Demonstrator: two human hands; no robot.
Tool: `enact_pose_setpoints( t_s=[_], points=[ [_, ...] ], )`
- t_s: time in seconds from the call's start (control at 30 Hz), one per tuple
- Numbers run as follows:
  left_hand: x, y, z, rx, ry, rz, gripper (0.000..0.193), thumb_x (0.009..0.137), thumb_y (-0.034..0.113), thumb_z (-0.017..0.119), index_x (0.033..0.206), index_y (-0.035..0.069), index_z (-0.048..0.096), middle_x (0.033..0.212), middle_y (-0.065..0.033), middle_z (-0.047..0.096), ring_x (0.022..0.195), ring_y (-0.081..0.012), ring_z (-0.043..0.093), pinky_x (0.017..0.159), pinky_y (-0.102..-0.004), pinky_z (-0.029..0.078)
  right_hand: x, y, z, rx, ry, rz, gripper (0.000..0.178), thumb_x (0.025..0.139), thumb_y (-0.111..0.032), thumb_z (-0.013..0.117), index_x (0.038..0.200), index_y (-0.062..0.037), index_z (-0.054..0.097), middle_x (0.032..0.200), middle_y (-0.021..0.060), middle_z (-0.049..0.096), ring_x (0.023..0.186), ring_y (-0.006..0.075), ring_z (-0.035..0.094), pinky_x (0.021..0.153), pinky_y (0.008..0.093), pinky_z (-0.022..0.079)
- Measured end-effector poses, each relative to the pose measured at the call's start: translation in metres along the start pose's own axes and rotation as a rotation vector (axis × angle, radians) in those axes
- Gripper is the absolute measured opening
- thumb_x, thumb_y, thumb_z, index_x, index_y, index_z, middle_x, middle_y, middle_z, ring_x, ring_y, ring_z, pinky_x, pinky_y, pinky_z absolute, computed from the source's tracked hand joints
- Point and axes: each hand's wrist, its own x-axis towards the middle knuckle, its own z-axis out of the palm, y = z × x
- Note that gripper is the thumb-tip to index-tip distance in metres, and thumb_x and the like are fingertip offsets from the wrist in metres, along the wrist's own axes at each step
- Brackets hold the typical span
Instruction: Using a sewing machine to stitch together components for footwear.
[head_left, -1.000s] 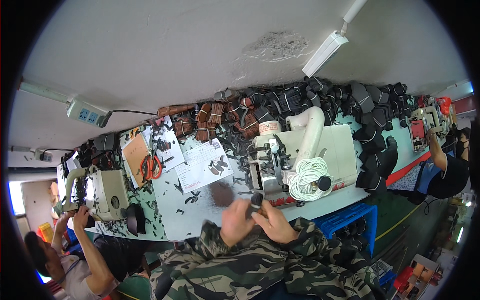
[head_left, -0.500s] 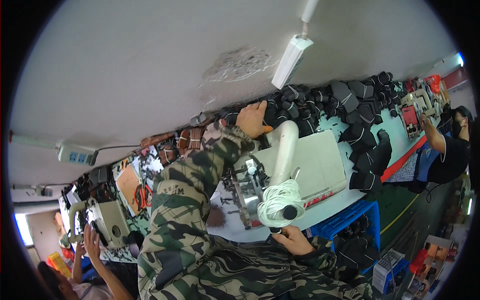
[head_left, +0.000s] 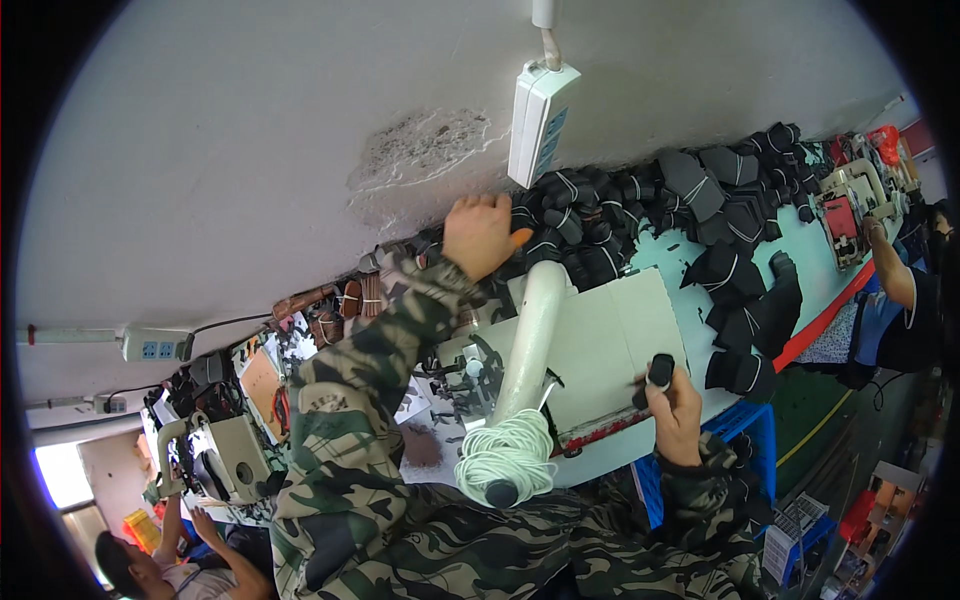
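Note:
My left hand reaches over the far side of the machine to the wall edge, beside the black tied bundles. Its thumb, with an orange tip cover, sticks out apart from the bent fingers, whose ends are hidden. At the machine's near right corner, my right hand pinches a small black bundle between thumb and fingers. Between the hands stands a cream machine with a thick curved arm. A coil of pale cord hangs on that arm's near end.
A blue crate with black pieces stands below the table's right edge. Black bundles are heaped along the wall. A white power strip hangs above. Co-workers sit at machines to the left and right.
My right hand has moved up and right from below the cord coil, and the small black bundle now shows in it. My left hand stays by the wall. The view has shifted.

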Motion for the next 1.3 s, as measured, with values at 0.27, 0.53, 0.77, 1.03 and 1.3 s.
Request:
enact_pose_setpoints(
  t_s=[0.27,0.53,0.77,1.03,1.3],
  points=[
    [0.029,0.006,0.006,-0.116,-0.104,-0.184,0.034,0.07,0.03,0.061,0.09,0.002,0.061,0.083,-0.0172,0.064,0.081,-0.0324,0.062,0.07,-0.0438,0.049,0.026,0.033,0.015,-0.256,0.135,-0.208,0.014,0.077,-0.009,0.059,0.086,0.001,0.054,0.074,0.0096,0.05,0.059,0.019,0.049,0.053,0.0277,0.039],
    [-0.115,-0.044,-0.043,-1.394,0.215,-0.403,0.028,0.079,0.003,0.052,0.106,-0.004,0.053,0.089,-0.0101,0.062,0.08,-0.0162,0.059,0.072,-0.0277,0.047,-0.002,0.029,0.007,0.116,-0.091,0.051,0.02,0.081,-0.006,0.057,0.099,0.0028,0.056,0.088,0.0037,0.058,0.07,0.0085,0.053,0.063,0.0223,0.043],
    [-0.318,-0.043,-0.029,-1.781,0.193,-0.89,0.024,0.086,0.003,0.047,0.108,0.0,0.053,0.094,-0.0046,0.06,0.08,-0.0109,0.057,0.068,-0.0249,0.047,-0.112,0.002,0.115,0.277,-0.999,0.331,0.033,0.089,-0.017,0.054,0.114,0.0017,0.047,0.082,0.0025,0.055,0.062,0.0062,0.049,0.053,0.0214,0.042],
    [-0.392,-0.022,-0.007,-0.766,0.428,-0.646,0.023,0.078,0.003,0.061,0.101,0.0,0.059,0.085,-0.013,0.062,0.073,-0.0211,0.061,0.065,-0.0282,0.049,-0.122,0.033,0.216,0.356,-0.719,0.453,0.019,0.09,-0.015,0.049,0.102,-0.0012,0.053,0.084,0.0055,0.059,0.075,0.0146,0.059,0.06,0.0246,0.044],
    [-0.416,0.02,-0.03,-0.803,0.178,-0.2,0.011,0.072,0.001,0.063,0.083,0.0,0.062,0.073,-0.0119,0.058,0.059,-0.0228,0.058,0.055,-0.0301,0.046,-0.142,0.04,0.217,0.169,-0.909,0.356,0.022,0.092,-0.018,0.045,0.092,0.0025,0.052,0.072,0.0053,0.057,0.058,0.0123,0.059,0.051,0.0237,0.046]
  ],
)
